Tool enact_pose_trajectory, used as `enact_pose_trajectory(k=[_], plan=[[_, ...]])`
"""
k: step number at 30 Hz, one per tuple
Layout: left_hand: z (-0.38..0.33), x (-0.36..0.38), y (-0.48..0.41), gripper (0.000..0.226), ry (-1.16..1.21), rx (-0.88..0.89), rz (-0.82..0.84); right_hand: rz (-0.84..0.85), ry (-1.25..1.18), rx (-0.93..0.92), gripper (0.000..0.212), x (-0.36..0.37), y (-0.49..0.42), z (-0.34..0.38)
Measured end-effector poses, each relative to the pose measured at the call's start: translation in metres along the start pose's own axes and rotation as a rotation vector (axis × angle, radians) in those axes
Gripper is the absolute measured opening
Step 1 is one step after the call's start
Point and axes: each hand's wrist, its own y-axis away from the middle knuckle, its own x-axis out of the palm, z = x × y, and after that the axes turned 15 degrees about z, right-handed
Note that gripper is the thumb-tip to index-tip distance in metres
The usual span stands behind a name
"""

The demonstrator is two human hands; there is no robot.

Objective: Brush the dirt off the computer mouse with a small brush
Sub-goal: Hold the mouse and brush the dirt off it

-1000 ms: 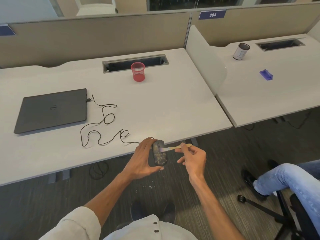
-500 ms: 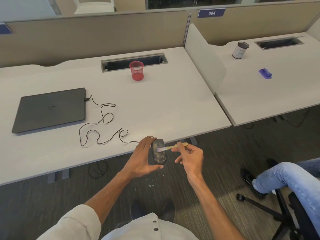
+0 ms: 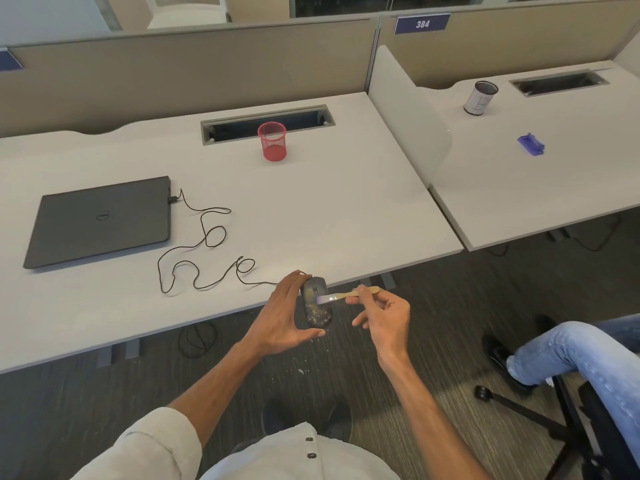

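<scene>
Right now: mid-stroke. My left hand (image 3: 282, 317) grips the mouse (image 3: 316, 303), fingers (image 3: 292, 282) curled round one long side and thumb hooked under the end nearest me. I'm holding it in the air at the tabletop's (image 3: 311, 209) near edge, mostly out past it, top face up. My right hand (image 3: 384, 317), also just past that edge, pinches the wooden handle of the small brush (image 3: 349, 294), fingers closed on it. The bristles touch the mouse top about midway.

Yellowish dirt (image 3: 320, 315) sits on the mouse half nearest me. There are a few crumbs on the floor (image 3: 300, 370) below the tabletop edge. My read: partly done at best.

Risks:
- A stroke toward the wheel pushes grit into the button gaps. Sweep toward me, off the end.
- My thumb sits right where the dirt exits, so it could catch debris or smear it.
- The pinch on the handle is light. If I press hard, the brush may twist or slip.
- The cable (image 3: 204, 251) loops across the tabletop to the laptop (image 3: 100, 220). There's slack, but pulling the mouse further out could drag on the plug.
</scene>
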Motion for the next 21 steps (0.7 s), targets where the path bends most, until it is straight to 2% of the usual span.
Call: enact_pose_trajectory(k=[10,17,21], plan=[[-0.001,-0.001,-0.005,0.122,-0.006,0.024,-0.009,-0.131,0.013,0.035,0.016,-0.016,0.003,-0.006],[-0.001,0.003,-0.008,0.120,0.003,0.035,-0.003,0.001,0.039,-0.059,0.015,-0.001,0.008,-0.009],[-0.002,0.002,-0.009,0.119,0.004,0.036,-0.010,-0.035,0.100,-0.051,0.016,-0.004,0.010,-0.016]])
